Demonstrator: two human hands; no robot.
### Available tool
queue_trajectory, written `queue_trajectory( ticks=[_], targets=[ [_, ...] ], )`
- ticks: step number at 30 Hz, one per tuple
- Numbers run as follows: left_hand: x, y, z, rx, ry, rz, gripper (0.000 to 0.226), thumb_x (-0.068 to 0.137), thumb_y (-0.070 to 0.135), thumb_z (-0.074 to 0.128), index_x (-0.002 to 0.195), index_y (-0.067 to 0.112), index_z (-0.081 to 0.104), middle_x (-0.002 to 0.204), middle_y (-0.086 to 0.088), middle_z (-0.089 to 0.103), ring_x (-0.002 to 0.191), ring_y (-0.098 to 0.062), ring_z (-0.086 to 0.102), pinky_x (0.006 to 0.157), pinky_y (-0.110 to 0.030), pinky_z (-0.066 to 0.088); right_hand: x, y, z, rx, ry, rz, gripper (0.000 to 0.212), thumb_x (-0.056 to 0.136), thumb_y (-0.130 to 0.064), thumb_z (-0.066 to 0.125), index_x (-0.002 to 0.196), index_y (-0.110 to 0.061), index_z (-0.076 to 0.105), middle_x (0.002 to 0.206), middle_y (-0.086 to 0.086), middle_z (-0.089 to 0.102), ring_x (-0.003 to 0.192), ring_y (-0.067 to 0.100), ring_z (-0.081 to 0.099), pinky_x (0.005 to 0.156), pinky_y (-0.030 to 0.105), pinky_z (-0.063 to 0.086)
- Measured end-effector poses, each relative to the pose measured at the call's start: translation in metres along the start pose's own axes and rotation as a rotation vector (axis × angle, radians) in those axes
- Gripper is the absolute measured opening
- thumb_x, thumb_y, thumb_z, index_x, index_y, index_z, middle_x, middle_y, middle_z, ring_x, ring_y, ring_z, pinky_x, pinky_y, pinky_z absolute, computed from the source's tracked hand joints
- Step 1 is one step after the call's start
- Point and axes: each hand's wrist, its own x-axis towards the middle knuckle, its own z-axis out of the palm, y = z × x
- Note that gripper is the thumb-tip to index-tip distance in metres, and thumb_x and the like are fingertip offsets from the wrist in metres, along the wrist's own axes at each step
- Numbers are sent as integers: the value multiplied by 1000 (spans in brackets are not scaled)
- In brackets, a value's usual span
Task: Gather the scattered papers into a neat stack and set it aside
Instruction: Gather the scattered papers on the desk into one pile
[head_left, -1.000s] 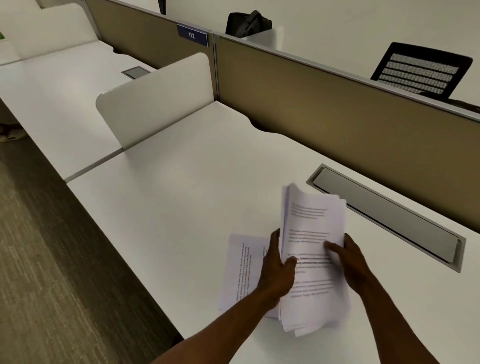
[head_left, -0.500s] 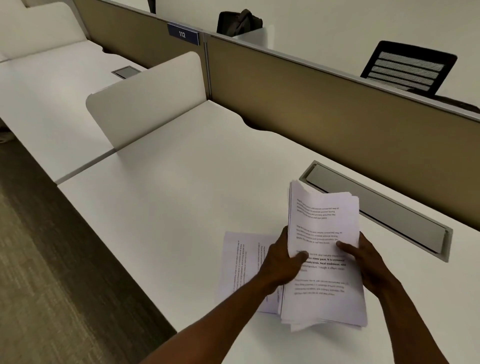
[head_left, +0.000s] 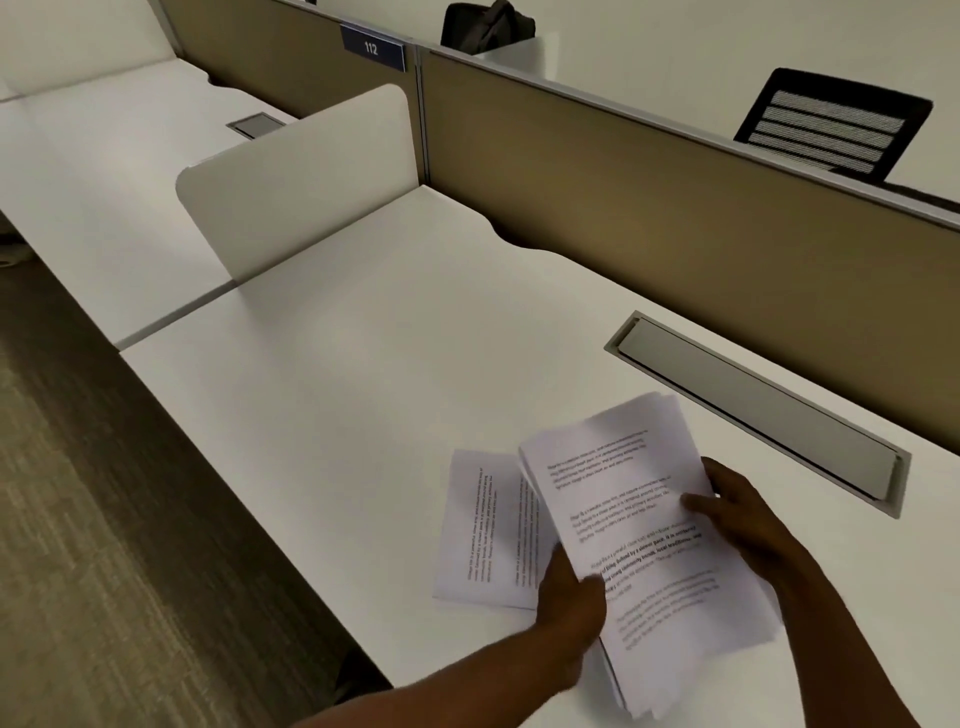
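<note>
1. You are gripping a thick stack of printed papers (head_left: 644, 525) with both hands, holding it tilted above the white table (head_left: 363, 374), its near end close to the table's front edge.
2. Your left hand (head_left: 571, 597) is clamping the stack's lower left edge, thumb on the printed top sheet and fingers (head_left: 558, 564) curling underneath.
3. Your right hand (head_left: 737, 512) is pinching the right edge, thumb lying across the top sheet and fingers wrapping behind the pile.
4. The sheets are not lining up squarely; their edges are fanning out at the top and at the bottom corner.
5. Two loose printed pages (head_left: 488, 535) are lying flat on the table just left of the stack, partly tucked under it.
6. A grey cable tray lid (head_left: 753, 410) is sitting in the table beyond the stack, before the tan partition (head_left: 675, 218).
</note>
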Motion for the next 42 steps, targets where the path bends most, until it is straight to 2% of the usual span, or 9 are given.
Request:
queue_trajectory(
  ticks=[4, 12, 18, 22, 28, 31, 33, 36, 42],
  targets=[
    [-13, -11, -19, -156, -41, -227, 35, 94, 2, 53, 112, 29, 63, 109, -5, 73, 91, -23, 72, 69, -38, 63, 9, -29, 14, -173, -134, -37, 28, 91, -3, 59, 114, -18, 61, 113, 6, 68, 99, 27, 66, 85, 46, 56],
    [-15, -9, -50, -145, 170, -336, 16, 91, 6, 64, 104, 17, 63, 118, -8, 62, 109, -24, 55, 88, -40, 56, 55, -71, 91, -735, -291, -188, 53, 88, -8, 57, 140, -9, 46, 144, 12, 51, 131, 29, 48, 106, 35, 38],
    [-12, -2, -47, -130, 251, -247, 7, 94, 32, 60, 87, 30, 61, 102, 3, 65, 91, -16, 57, 84, -33, 50, 73, -55, 142, -855, -315, -219, 56, 90, -11, 54, 144, -14, 41, 145, 13, 41, 135, 30, 38, 109, 33, 33],
    [-5, -3, -47, -84, 289, -207, 11, 91, 36, 63, 82, 29, 62, 111, 1, 66, 113, -25, 54, 109, -45, 43, 74, -36, 149, -895, -250, -251, 59, 92, -16, 51, 148, -14, 33, 157, 8, 26, 145, 27, 23, 116, 39, 28],
    [4, -3, -49, -130, 340, -200, 15, 86, 14, 67, 90, 26, 59, 114, -5, 60, 115, -29, 52, 107, -45, 45, 71, -29, 143, -856, -209, -292, 54, 92, -27, 56, 141, -10, 40, 143, 13, 46, 128, 29, 47, 104, 37, 41],
    [10, -1, -50, -116, 360, -173, 23, 85, 14, 69, 107, 15, 62, 126, -14, 58, 114, -31, 54, 98, -38, 48, 69, -28, 137, -891, -178, -313, 48, 90, -33, 57, 132, -11, 47, 128, 13, 55, 114, 29, 55, 92, 38, 47],
    [12, -1, -50, -109, 382, -156, 27, 85, 15, 69, 112, 11, 64, 127, -15, 57, 106, -28, 56, 81, -29, 47, 68, -26, 133, -909, -150, -317, 48, 90, -36, 57, 129, -10, 49, 125, 14, 56, 111, 30, 56, 90, 38, 48],
    [17, -4, -54, -105, 443, -99, 23, 85, 11, 69, 107, 7, 66, 124, -16, 57, 86, -19, 57, 60, -21, 41, 67, -22, 126, -917, -123, -304, 48, 89, -40, 58, 127, -11, 50, 122, 13, 57, 108, 29, 56, 87, 37, 48],
    [21, 4, -58, -154, 480, 23, 10, 84, 5, 69, 94, 9, 68, 110, -17, 66, 76, -18, 64, 52, -17, 49, 62, -12, 112, -898, -74, -203, 52, 88, -46, 58, 126, -10, 50, 119, 12, 57, 107, 27, 57, 87, 35, 48]
  ],
)
